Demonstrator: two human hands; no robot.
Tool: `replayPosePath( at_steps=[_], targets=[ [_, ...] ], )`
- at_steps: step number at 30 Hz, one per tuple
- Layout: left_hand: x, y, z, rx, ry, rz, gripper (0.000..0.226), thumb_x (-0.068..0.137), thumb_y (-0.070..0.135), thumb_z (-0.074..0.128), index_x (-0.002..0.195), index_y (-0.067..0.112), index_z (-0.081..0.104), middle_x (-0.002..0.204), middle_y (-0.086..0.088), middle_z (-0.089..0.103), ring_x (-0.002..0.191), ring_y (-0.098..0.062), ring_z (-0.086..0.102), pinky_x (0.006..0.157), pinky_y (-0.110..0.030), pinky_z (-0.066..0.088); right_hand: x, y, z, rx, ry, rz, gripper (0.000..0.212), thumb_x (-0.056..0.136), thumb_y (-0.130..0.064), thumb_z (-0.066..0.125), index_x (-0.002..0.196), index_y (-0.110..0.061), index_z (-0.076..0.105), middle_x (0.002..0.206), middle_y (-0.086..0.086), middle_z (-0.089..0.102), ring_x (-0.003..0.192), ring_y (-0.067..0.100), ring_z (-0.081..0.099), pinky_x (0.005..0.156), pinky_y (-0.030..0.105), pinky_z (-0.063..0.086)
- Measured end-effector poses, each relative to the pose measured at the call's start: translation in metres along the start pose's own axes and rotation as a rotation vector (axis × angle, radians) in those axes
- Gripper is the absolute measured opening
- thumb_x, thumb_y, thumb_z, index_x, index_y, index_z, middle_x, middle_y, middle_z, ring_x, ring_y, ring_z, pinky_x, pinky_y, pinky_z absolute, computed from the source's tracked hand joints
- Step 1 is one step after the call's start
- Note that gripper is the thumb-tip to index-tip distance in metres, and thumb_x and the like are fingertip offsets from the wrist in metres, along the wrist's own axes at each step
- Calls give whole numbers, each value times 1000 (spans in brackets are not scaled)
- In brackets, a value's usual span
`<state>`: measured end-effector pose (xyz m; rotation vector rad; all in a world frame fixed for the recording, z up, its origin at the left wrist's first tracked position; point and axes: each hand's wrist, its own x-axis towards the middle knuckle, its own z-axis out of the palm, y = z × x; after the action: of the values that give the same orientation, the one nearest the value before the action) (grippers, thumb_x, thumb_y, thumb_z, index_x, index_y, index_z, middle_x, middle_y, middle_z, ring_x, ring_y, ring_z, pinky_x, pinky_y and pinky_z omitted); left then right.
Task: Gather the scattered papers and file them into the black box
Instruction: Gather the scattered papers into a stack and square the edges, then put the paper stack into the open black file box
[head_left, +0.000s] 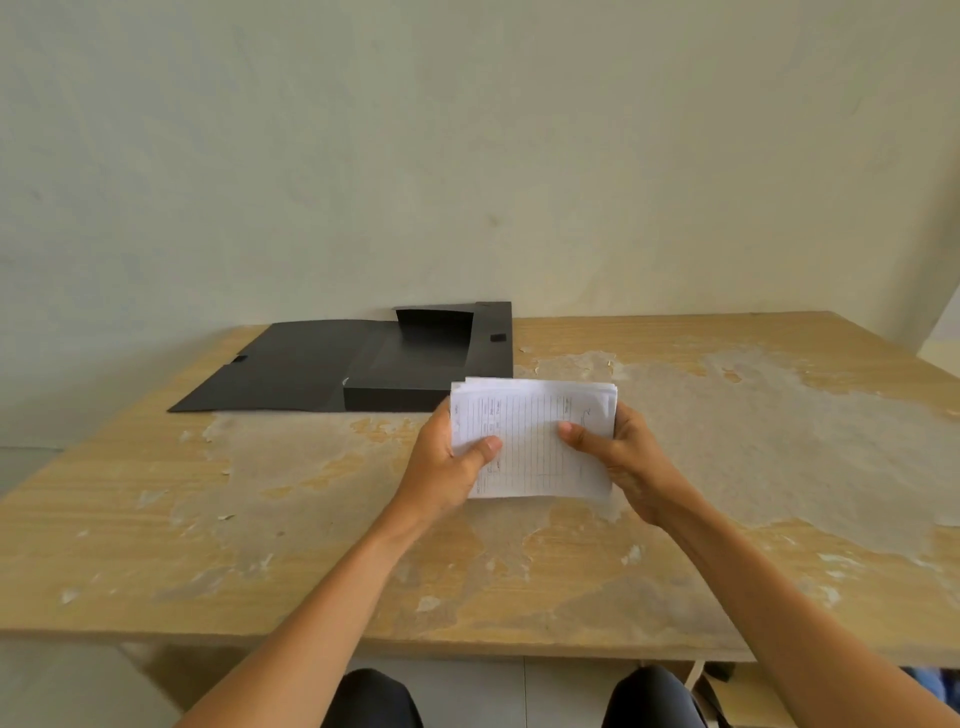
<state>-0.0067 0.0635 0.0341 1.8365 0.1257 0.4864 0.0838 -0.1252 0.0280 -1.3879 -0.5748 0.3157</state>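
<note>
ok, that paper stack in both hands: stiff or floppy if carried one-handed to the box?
Probably floppy: the paper stack looks thin, and the left hand and right hand each grip a side. Its top edges are fanned unevenly, so sheets may slide apart. Likely light; it looks held above the table.

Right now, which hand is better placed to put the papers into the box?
Probably left. Both hands grip the papers, but the open box lies ahead to the left, nearer the left hand than the right hand.
</note>
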Motion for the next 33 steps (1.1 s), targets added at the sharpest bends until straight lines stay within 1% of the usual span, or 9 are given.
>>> replayPosePath(
  at_steps=[3, 5, 10, 13, 17, 21, 27, 29, 33],
  targets=[
    [8, 20, -11, -237, 105, -52, 24, 84, 18, 71, 104, 13, 59, 99, -1, 67, 92, -22, 66, 66, -29, 56, 1, -11, 19, 205, 71, -40, 42, 83, -16, 68, 122, -7, 56, 104, 7, 69, 93, 28, 69, 67, 38, 58],
    [3, 28, -8, -419, 134, -90, 31, 78, 23, 74, 104, 13, 61, 96, -4, 68, 89, -22, 66, 65, -32, 56, 1, -9, 39, 371, 135, -16, 49, 81, -16, 69, 126, -6, 53, 109, 11, 68, 92, 29, 69, 66, 40, 58],
    [-11, 33, 9, -837, 306, -241, 26, 82, 15, 69, 108, 16, 67, 101, -10, 74, 93, -27, 70, 81, -46, 57, -7, 5, 88, 561, 95, 61, 38, 87, -16, 63, 124, -11, 58, 114, 13, 70, 102, 32, 68, 74, 43, 58],
    [-6, 32, -10, -681, 367, -210, 17, 85, 9, 67, 99, 18, 67, 97, -7, 73, 92, -26, 68, 79, -43, 56, -5, 4, 82, 366, 53, 68, 48, 80, -23, 71, 124, -15, 54, 116, 12, 68, 98, 27, 68, 71, 37, 58],
    [6, 38, -44, -376, 203, -92, 17, 86, 10, 67, 101, 18, 67, 101, -7, 72, 97, -27, 68, 80, -43, 56, 12, -12, 55, -91, 65, 28, 80, 65, -38, 77, 133, -23, 38, 124, 7, 56, 110, 19, 58, 77, 24, 49],
    [22, 53, -56, -223, 72, -27, 19, 87, 9, 66, 103, 20, 70, 103, -5, 74, 94, -24, 71, 81, -40, 57, 38, -43, 65, -316, -175, -67, 63, 80, -42, 69, 134, -23, 43, 120, -3, 63, 110, 14, 61, 89, 33, 52],
    [43, 56, -52, -181, 211, 54, 14, 89, 18, 65, 102, 17, 69, 95, -4, 75, 83, -19, 72, 67, -30, 59, 59, -37, 96, -200, -121, -159, 38, 93, -26, 57, 127, -12, 51, 119, 10, 66, 105, 26, 66, 89, 45, 55],
    [52, 54, -57, -222, 220, 35, 10, 92, 17, 59, 99, 18, 66, 91, -1, 73, 78, -16, 71, 63, -27, 57, 65, -31, 97, -144, -83, -136, 40, 89, -28, 59, 126, -11, 52, 119, 12, 66, 105, 29, 66, 89, 48, 55],
    [78, 44, -68, -176, 220, -2, 27, 91, 9, 53, 109, 28, 63, 100, 1, 68, 84, -17, 64, 71, -32, 54, 83, -20, 99, -96, -61, -90, 33, 91, -22, 58, 123, -13, 54, 118, 12, 67, 104, 30, 66, 88, 46, 55]
  ],
)
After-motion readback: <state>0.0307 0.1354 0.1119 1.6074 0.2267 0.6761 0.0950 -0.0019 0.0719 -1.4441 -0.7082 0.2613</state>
